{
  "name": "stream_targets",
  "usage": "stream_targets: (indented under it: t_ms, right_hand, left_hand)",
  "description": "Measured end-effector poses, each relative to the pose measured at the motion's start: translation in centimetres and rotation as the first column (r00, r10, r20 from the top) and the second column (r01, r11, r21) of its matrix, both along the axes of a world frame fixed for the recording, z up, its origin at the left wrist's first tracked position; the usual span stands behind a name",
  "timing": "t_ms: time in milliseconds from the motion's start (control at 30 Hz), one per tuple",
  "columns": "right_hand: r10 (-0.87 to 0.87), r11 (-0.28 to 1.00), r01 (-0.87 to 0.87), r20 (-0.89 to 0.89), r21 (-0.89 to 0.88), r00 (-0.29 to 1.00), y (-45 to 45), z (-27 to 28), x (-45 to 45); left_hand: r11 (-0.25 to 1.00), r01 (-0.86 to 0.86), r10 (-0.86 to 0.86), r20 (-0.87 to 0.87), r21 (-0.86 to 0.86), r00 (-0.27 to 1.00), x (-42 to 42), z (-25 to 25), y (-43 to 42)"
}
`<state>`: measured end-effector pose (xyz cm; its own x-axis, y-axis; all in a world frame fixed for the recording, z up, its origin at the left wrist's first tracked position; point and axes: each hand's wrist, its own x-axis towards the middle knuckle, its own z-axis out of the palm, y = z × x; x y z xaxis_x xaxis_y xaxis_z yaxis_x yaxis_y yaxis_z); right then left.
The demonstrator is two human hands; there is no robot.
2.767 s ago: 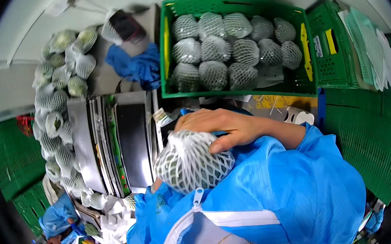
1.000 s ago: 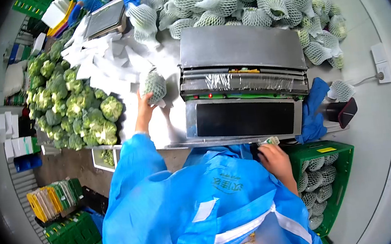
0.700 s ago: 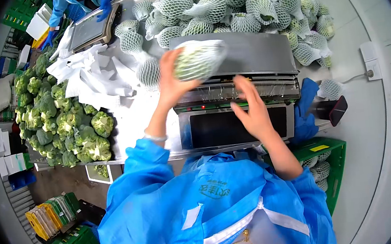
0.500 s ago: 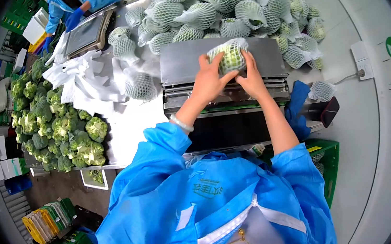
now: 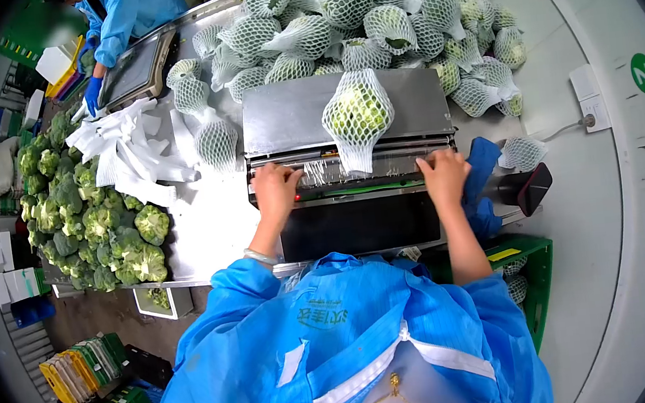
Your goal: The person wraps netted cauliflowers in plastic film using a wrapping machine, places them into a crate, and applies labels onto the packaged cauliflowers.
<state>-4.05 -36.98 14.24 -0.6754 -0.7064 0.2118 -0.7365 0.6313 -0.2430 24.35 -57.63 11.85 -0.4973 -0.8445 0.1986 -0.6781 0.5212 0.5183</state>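
Observation:
A pale green broccoli head in a white foam net lies on the steel top of a wrapping machine, with the net's tail hanging toward me. Just below it, clear film stretches across the front slot of the machine. My left hand pinches the film's edge at the left end of the slot. At the right end, my right hand has thumb and fingers closed on the film's other side. Neither hand touches the broccoli.
Netted heads are heaped behind the machine. Bare broccoli is piled left, beside white foam nets. A co-worker's blue-gloved hand is near another machine. A blue cloth and green crate are on my right.
Both hands have let go of the netted broccoli, which now rests on the steel top. They have moved apart and toward me, to the two ends of the film slot.

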Motion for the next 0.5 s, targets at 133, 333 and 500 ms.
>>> stream_targets:
  t_ms: [133, 333, 500]
  right_hand:
    - [0.138, 0.984, -0.066, 0.484, -0.163, 0.864, 0.3, -1.8, -1.6]
    - [0.802, 0.595, 0.451, 0.531, -0.666, -0.273, 2.5, 7.9, -2.6]
    - [0.739, 0.401, 0.288, 0.493, -0.87, 0.46, -8.6, 9.4, -3.6]
  left_hand:
    - [0.935, 0.1, -0.075, -0.084, 0.341, 0.994, 0.6, 1.1, -1.6]
    - [0.153, 0.728, -0.041, -0.732, 0.668, 0.68, 2.5, 14.0, -6.1]
    - [0.547, 0.757, 0.142, -0.931, 0.358, 0.337, -9.8, 10.5, -9.3]
